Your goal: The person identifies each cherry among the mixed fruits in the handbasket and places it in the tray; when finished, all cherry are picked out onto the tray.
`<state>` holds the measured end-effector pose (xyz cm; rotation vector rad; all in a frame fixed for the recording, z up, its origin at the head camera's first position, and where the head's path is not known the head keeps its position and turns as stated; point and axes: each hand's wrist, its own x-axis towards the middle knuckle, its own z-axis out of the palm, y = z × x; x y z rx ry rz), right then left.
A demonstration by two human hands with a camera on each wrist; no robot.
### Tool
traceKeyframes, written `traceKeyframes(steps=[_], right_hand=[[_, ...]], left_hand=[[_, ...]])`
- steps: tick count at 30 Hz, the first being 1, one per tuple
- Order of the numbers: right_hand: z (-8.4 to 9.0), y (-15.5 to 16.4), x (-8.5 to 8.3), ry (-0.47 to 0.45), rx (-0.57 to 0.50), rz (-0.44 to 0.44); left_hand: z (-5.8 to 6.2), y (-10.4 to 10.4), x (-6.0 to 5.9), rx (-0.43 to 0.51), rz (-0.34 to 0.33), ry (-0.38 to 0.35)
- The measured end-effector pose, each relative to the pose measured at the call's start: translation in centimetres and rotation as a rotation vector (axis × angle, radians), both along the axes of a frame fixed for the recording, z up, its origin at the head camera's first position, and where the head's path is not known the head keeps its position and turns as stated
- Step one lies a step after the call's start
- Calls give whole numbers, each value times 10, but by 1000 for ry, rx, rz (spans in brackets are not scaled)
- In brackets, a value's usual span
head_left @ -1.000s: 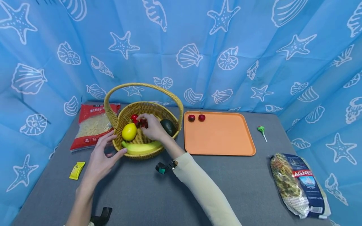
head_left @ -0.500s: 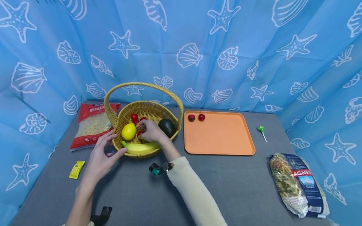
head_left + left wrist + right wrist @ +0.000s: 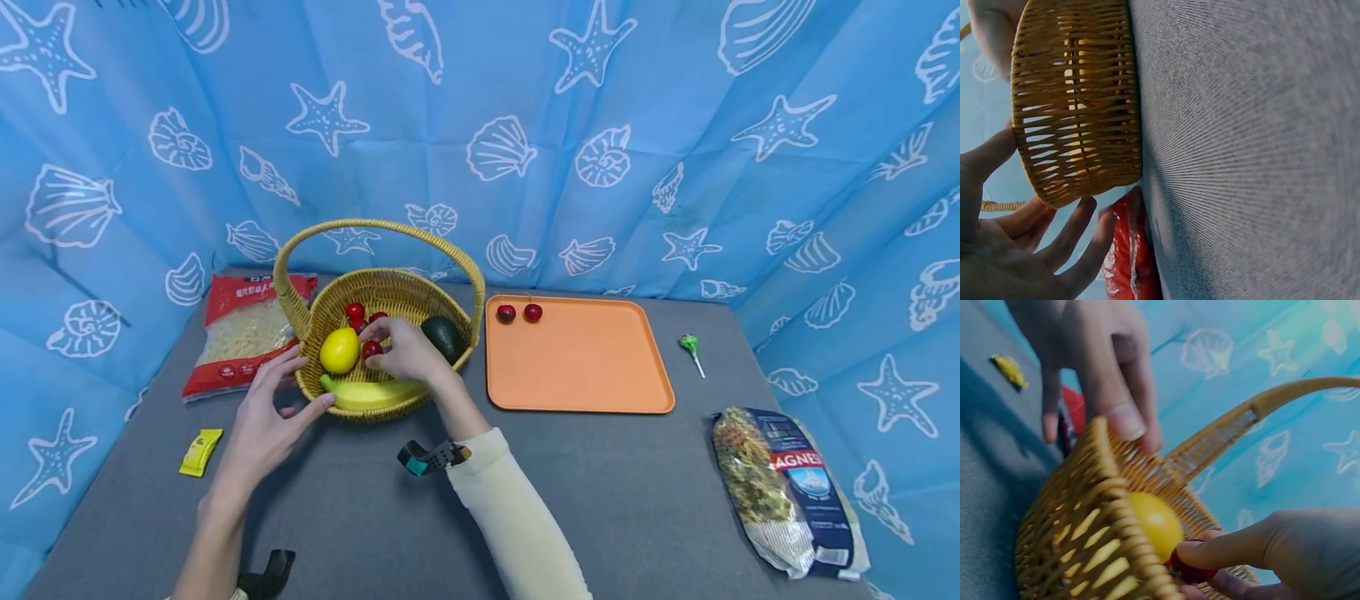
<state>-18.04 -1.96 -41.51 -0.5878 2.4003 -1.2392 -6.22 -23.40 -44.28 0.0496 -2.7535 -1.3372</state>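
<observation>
My left hand (image 3: pixel 262 425) holds the left end of a wicker basket (image 3: pixel 387 279), thumb at the front rim and fingers along its outer side. Inside, my right hand (image 3: pixel 408 350) reaches down among the fruit. The right wrist view shows its thumb and fingers pinching a dark red cherry (image 3: pixel 1192 572) beside a lemon (image 3: pixel 1155 522). More red cherries (image 3: pixel 356 312) lie behind the lemon, partly hidden by the hand. A banana (image 3: pixel 375 394) lies along the basket's front, and an avocado (image 3: pixel 444 337) sits at the right end.
An orange tray (image 3: pixel 585 358) right of the basket holds two cherries (image 3: pixel 519 313) at its back left. A red pasta bag (image 3: pixel 243 337) and a yellow packet (image 3: pixel 200 452) lie left. Rightward are a lollipop (image 3: pixel 690 346) and a blue pasta bag (image 3: pixel 795 496). The basket handle arches overhead.
My right hand has shifted slightly toward the front of the basket, uncovering red cherries behind it. My left hand has stayed at the basket's left end.
</observation>
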Motion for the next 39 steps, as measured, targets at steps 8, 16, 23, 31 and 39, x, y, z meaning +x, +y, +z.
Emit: traceKeyframes(steps=[8, 16, 23, 31, 39], right_hand=[[24, 36, 21, 72, -178, 35], [39, 99, 48, 92, -311, 52], [33, 166, 52, 135, -292, -73], [4, 221, 20, 204, -241, -338], [-29, 253, -18, 343, -156, -465]], left_hand=[[1, 0, 0, 14, -4, -20], [0, 0, 0, 9, 0, -2], [1, 1, 0, 7, 5, -7], [2, 0, 0, 0, 5, -22], [2, 0, 0, -16, 2, 1]])
